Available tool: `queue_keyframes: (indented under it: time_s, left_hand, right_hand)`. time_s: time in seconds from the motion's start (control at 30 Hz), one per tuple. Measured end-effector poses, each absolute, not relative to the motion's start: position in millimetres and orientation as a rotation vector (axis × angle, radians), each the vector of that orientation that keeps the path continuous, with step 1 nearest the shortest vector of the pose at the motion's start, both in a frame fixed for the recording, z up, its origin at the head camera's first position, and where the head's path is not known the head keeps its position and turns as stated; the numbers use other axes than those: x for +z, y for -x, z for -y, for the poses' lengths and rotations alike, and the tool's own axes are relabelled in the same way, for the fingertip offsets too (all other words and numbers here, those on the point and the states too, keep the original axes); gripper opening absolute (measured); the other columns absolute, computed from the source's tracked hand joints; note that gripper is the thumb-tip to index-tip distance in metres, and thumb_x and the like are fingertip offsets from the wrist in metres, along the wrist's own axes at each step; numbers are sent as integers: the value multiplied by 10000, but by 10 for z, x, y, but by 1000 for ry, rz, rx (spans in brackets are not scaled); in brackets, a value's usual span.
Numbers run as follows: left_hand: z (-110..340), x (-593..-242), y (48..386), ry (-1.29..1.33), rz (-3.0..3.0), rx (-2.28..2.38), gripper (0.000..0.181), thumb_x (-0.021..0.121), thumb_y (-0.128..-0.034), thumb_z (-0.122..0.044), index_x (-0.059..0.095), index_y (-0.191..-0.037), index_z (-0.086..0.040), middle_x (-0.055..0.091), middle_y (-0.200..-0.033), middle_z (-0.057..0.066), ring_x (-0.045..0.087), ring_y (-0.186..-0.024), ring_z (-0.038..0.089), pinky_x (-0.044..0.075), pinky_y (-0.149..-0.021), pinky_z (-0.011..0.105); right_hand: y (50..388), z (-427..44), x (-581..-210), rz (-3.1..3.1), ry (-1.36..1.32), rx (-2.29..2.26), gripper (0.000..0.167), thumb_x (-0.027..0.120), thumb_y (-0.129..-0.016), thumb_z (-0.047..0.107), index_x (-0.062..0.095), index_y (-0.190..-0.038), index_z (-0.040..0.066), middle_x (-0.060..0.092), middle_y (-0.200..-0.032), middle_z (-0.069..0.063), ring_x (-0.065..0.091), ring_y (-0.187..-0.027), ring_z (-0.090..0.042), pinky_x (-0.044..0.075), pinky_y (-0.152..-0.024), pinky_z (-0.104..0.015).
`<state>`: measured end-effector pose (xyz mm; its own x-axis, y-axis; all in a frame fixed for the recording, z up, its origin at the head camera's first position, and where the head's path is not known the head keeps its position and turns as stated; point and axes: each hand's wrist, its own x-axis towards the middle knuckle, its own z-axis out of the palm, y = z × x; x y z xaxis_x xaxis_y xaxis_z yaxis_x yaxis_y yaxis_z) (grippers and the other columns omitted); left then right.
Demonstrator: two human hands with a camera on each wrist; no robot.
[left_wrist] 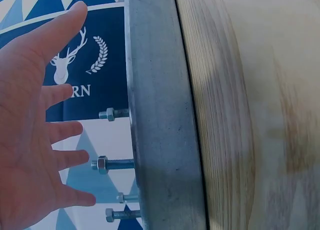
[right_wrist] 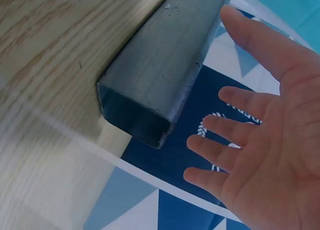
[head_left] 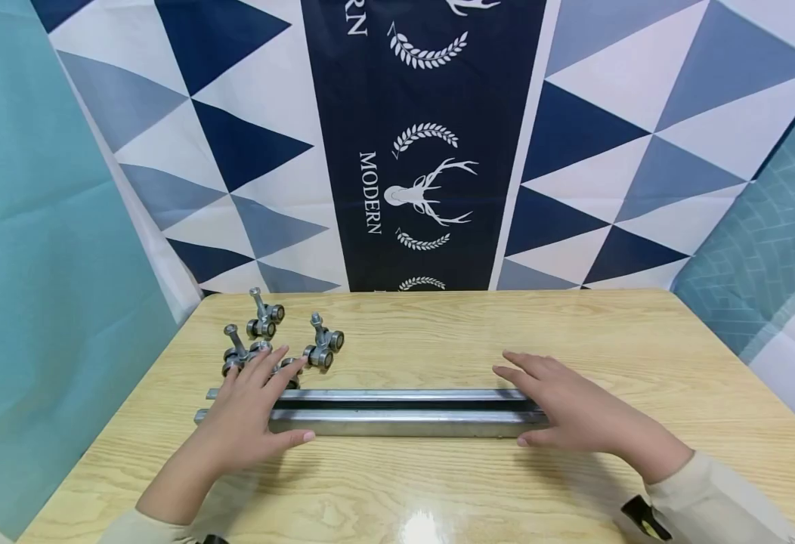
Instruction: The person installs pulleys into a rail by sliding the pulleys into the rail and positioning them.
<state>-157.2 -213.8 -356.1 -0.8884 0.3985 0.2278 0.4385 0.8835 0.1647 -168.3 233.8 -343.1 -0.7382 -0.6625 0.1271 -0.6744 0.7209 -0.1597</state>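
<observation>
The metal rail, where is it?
The metal rail lies on the table in the head view's lower middle, left hand near its left end, right hand near its right.

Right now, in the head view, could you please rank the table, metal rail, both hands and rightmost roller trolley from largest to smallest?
1. Table
2. Metal rail
3. Left hand and right hand: too alike to rank
4. Rightmost roller trolley
</observation>
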Motion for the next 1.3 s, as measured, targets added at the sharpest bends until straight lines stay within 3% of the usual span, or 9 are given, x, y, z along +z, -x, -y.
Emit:
queue_keyframes:
  time_s: [0.57, 0.9, 1.3]
  left_hand:
    - [2177, -3566, 1579, 653, 2836, -311, 878, 685, -780, -634, 398, -1489, -203, 317, -1539, 143, 278, -1392, 418, 242, -982, 747]
    - [2221, -3561, 1616, 675, 2814, -318, 855, 709, -776, -603, 439, -1461, -168, 339, -1520, 153, 321, -1368, 414, 290, -994, 701]
    - [2290, -3507, 1657, 687, 2802, -348, 845, 727, -777, -573, 470, -1433, -106, 384, -1481, 195, 379, -1317, 439, 321, -988, 670]
  right_hand:
    - [1769, -2279, -3483, 2907, -1128, 264, 760, 857, -724, 262, 526, -1362, 15, 480, -1383, -253, 478, -1231, -452, 428, -946, -577]
    - [1814, -2262, -3485, 2907, -1161, 254, 775, 876, -686, 233, 538, -1341, -6, 501, -1349, -268, 497, -1207, -451, 444, -934, -562]
    - [1854, -2217, -3448, 2932, -1191, 217, 715, 887, -661, 175, 583, -1286, 11, 590, -1215, -164, 577, -1096, -353, 494, -862, -497]
